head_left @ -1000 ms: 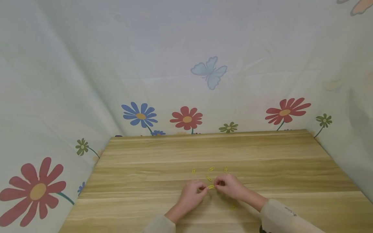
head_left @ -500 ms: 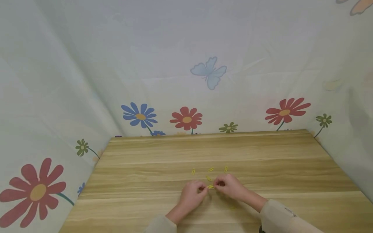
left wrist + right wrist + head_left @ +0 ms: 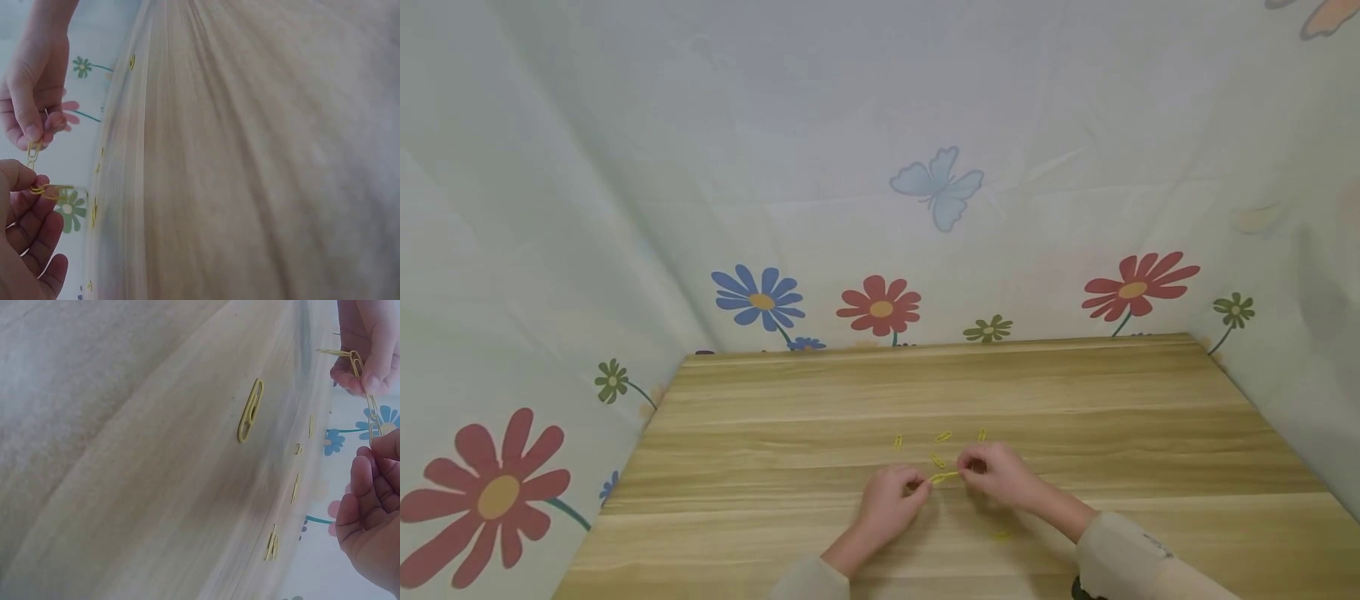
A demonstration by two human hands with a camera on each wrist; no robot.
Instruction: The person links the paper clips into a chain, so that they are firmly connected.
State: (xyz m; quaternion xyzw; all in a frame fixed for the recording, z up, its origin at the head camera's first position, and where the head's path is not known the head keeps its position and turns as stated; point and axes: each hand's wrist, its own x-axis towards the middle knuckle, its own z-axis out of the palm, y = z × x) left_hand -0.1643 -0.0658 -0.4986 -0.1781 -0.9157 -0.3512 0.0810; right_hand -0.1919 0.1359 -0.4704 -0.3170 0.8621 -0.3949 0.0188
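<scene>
What matters most, I judge, is the line between two pinching hands. A short run of yellow paper clips (image 3: 945, 477) spans the gap from the left hand (image 3: 886, 505) to the right hand (image 3: 1002, 477), its long axis nearly crosswise, the right end tipped slightly forward. Each hand has hold of it, thumb closed against fingertips and the other fingers loosely curled, so neither is nearer. From the right wrist the clips look linked end to end — an end clip (image 3: 334, 352) juts past the left fingers — though the fingers hide the exact count.

Both hands are raised above the bench (image 3: 760, 500), forearms slanting inward (the right hand sits a little farther forward). A loose clip (image 3: 937, 461) lies aslant just beyond the run; a near-side clip (image 3: 1002, 536) lies below the right wrist.
</scene>
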